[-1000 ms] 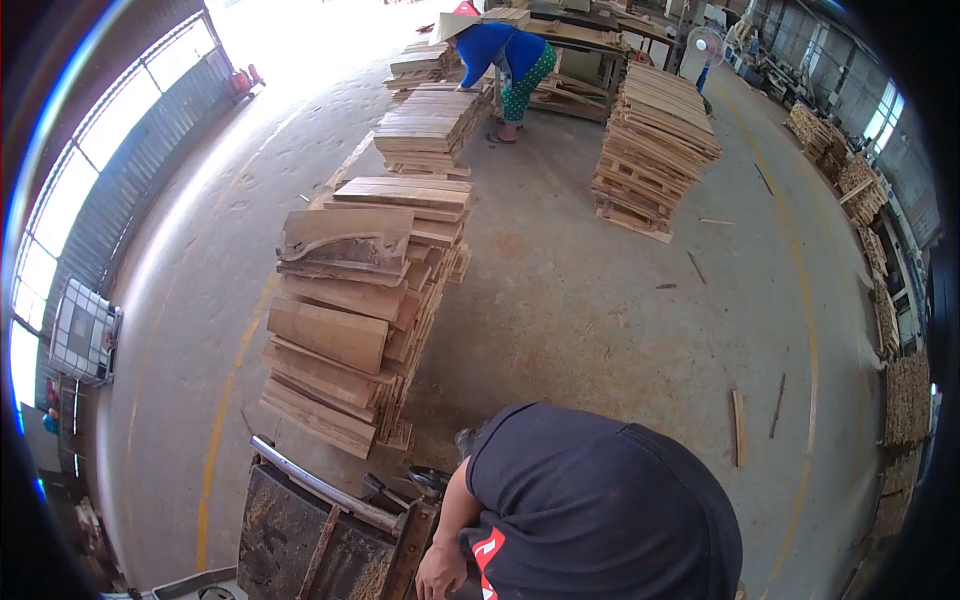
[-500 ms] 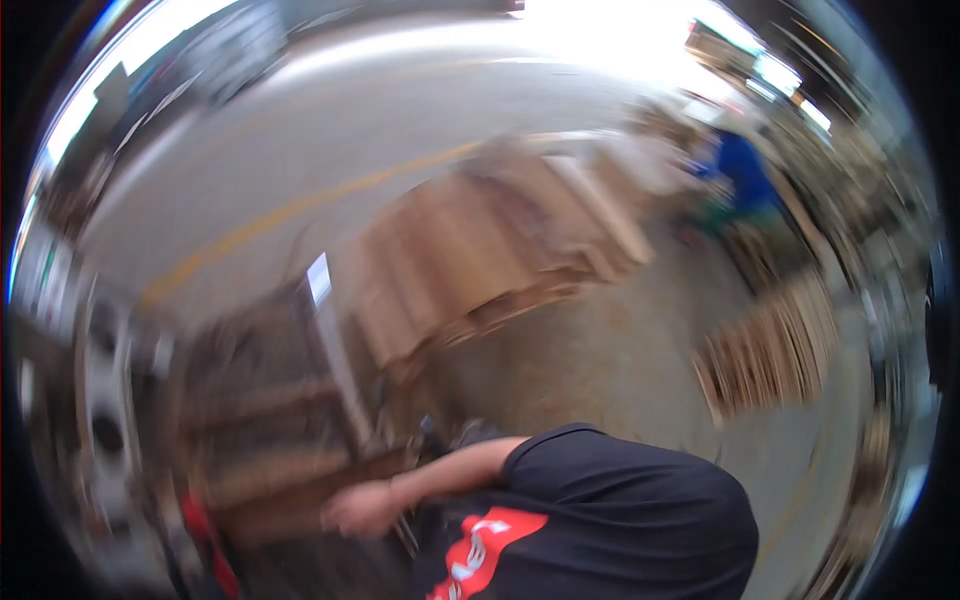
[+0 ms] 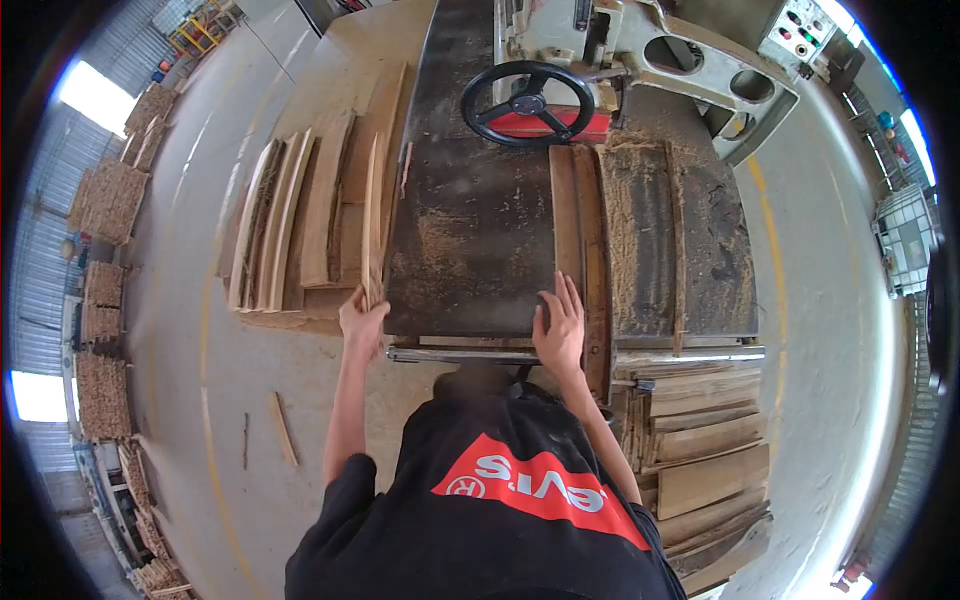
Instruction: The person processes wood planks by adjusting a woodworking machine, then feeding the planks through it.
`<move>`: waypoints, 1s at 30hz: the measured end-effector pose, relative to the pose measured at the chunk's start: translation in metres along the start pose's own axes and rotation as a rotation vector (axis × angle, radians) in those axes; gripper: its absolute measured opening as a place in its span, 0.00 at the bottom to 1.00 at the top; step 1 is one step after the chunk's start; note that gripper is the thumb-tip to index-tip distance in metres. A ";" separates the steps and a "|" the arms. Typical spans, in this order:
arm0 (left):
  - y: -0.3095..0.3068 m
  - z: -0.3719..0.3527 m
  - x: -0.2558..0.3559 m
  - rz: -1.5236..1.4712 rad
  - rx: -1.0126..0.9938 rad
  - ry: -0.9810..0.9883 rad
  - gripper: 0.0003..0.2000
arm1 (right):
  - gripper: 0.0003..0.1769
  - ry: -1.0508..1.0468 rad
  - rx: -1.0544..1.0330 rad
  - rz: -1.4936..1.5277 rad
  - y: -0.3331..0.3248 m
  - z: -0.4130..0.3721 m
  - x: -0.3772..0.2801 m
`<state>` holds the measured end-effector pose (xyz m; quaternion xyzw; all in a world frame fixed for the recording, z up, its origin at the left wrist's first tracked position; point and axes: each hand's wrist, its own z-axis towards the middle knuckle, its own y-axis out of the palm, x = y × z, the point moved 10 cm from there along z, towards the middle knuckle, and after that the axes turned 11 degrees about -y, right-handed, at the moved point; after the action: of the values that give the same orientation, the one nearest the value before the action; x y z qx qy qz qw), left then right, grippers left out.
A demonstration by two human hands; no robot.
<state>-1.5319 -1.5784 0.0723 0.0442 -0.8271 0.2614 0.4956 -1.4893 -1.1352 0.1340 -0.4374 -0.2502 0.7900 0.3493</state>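
My left hand is closed round the near end of a thin wooden board, which stands on edge along the left side of the dark machine table. My right hand lies with fingers stretched out on the table's right part. Its fingertips touch the near end of another wooden board, which lies lengthwise against a rusty guide rail. Beyond both hands is a black handwheel on the pale machine body.
Stacked boards lie left of the table, and more planks are piled at the near right. Sawdust covers the table right of the rail. A metal bar runs along the near edge. Wood stacks line the far left wall.
The view has swung from the blurred floor and board pile to the machine table. Both hands now show, the left gripping a board and the right resting on another.
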 end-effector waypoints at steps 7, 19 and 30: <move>0.051 -0.110 -0.053 -0.465 -0.553 -0.411 0.22 | 0.14 -0.045 -0.025 -0.040 0.008 -0.004 0.001; 0.118 -0.143 -0.036 -0.443 -0.558 -0.431 0.24 | 0.27 -0.136 -0.098 0.016 0.002 -0.007 -0.007; 0.113 -0.169 -0.022 -0.301 -0.391 -0.345 0.33 | 0.53 -0.200 -0.465 -0.224 0.026 -0.032 -0.011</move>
<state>-1.4235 -1.4047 0.0726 0.1138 -0.9179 0.0095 0.3799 -1.4663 -1.1575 0.1062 -0.3953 -0.5049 0.7071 0.2981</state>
